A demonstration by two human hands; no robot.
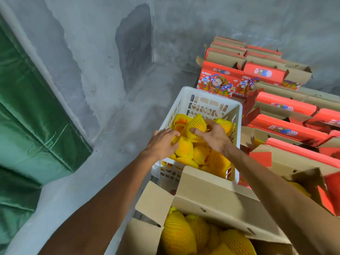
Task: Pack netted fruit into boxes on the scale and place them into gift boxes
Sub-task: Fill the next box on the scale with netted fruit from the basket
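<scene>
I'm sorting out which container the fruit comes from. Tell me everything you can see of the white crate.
The white crate looks like moulded plastic, rectangular, with slotted, perforated walls and a thick rim. It sits upright between the grey floor and the red gift boxes, just beyond the open cardboard box, whose flap hides its near wall. It holds a heap of netted fruit in yellow foam mesh, filling its lower part. The left hand and right hand reach inside, each gripping netted fruit.

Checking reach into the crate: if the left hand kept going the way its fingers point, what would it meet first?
Probably the netted fruit that the right hand grips, just beyond the left hand fingertips; depth is unclear. Behind it is the white crate far wall.
</scene>
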